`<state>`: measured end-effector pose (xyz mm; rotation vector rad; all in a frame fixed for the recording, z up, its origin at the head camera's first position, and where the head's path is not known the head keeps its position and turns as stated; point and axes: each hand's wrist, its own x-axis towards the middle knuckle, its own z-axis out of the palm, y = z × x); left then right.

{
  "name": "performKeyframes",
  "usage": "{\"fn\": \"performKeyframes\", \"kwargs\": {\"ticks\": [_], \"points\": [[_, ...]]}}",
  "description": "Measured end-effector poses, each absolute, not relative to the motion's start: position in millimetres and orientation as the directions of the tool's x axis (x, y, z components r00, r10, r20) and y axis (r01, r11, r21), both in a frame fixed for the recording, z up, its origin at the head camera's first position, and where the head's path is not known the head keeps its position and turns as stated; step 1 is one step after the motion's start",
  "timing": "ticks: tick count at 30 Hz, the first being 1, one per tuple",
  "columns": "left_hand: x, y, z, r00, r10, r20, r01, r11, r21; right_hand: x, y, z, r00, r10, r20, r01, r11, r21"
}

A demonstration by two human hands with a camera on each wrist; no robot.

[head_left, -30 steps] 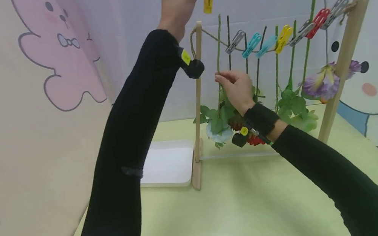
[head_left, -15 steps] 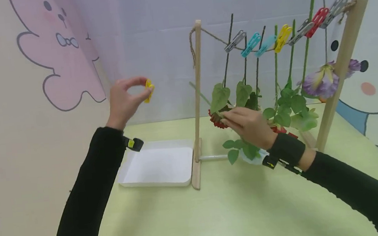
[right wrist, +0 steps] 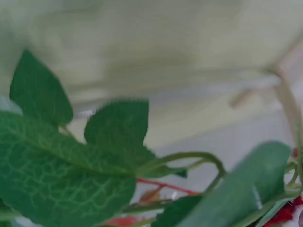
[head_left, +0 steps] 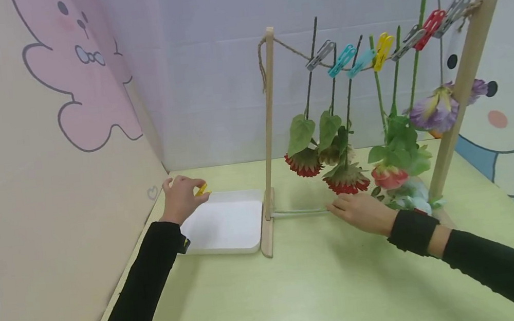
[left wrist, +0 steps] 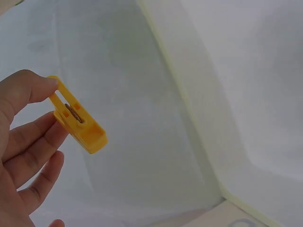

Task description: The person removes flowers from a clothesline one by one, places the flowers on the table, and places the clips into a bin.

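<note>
In the head view my left hand (head_left: 181, 201) is over the left end of the white tray (head_left: 221, 249). It pinches a yellow clothespin (left wrist: 79, 118) between thumb and fingers, seen close up in the left wrist view. Low under the hanging flowers, my right hand (head_left: 361, 212) grips the stem of a pale blue flower (head_left: 417, 190). This flower lies sideways, its bloom to the right and its green stem pointing left along the rack's bottom bar. Large green leaves (right wrist: 57, 170) fill the lower right wrist view, where the hand itself is hidden.
A wooden rack (head_left: 271, 128) carries a rope with several flowers hanging head down from coloured clothespins. Two red flowers (head_left: 347, 180) hang just above my right hand. A purple flower (head_left: 435, 108) is beside the right post (head_left: 464, 89). A wall rises along the left.
My left hand has come down from above the rope to the tray, carrying the yellow clothespin. My right hand has lowered the pale blue flower and turned it sideways.
</note>
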<state>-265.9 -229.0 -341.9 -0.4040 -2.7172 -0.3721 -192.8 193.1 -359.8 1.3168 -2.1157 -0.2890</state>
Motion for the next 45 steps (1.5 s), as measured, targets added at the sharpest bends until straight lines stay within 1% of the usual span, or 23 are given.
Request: {"fn": "performKeyframes", "kwargs": {"ticks": [2,4,9,12,16,20,22,27,30,33,36,41,45], "points": [[-267,-234,-357,-0.911,0.242,0.335,0.306,0.939,0.154,-193,203,-371,-0.361,-0.876,0.319,-0.705,0.481,0.522],[-268,-239,-371,-0.927,0.254,0.277,0.295,0.948,0.121,-194,210,-381,-0.381,-0.878,0.289,-0.682,0.478,0.553],[-271,-244,-393,-0.952,0.273,0.140,0.290,0.950,0.119,-199,214,-397,-0.356,-0.872,0.336,-0.684,0.488,0.543],[-274,-245,-400,-0.958,0.273,0.084,0.281,0.953,0.115,-202,211,-401,-0.363,-0.870,0.334,-0.699,0.492,0.519],[-276,-243,-405,-0.958,0.281,0.052,0.285,0.953,0.104,-206,209,-405,-0.411,-0.858,0.306,-0.711,0.512,0.482],[-278,-241,-407,-0.956,0.291,0.029,0.292,0.951,0.105,-212,209,-412,-0.451,-0.837,0.309,-0.709,0.546,0.446],[-278,-241,-407,-0.960,0.281,0.010,0.281,0.954,0.108,-214,210,-416,-0.455,-0.828,0.327,-0.712,0.559,0.426],[-280,-241,-410,-0.967,0.245,-0.067,0.236,0.964,0.120,-220,209,-427,-0.428,-0.826,0.367,-0.740,0.553,0.383],[-281,-242,-413,-0.968,0.231,-0.100,0.218,0.968,0.124,-221,208,-433,-0.423,-0.832,0.359,-0.747,0.545,0.382],[-280,-243,-414,-0.970,0.220,-0.108,0.206,0.971,0.122,-221,208,-436,-0.427,-0.832,0.353,-0.742,0.546,0.389],[-278,-243,-414,-0.970,0.218,-0.110,0.204,0.971,0.124,-221,207,-437,-0.447,-0.823,0.351,-0.736,0.561,0.379],[-273,-244,-414,-0.968,0.217,-0.122,0.201,0.971,0.133,-222,206,-440,-0.503,-0.802,0.323,-0.729,0.594,0.341],[-269,-244,-412,-0.968,0.215,-0.132,0.196,0.970,0.144,-222,206,-440,-0.514,-0.801,0.306,-0.739,0.595,0.318]]}}
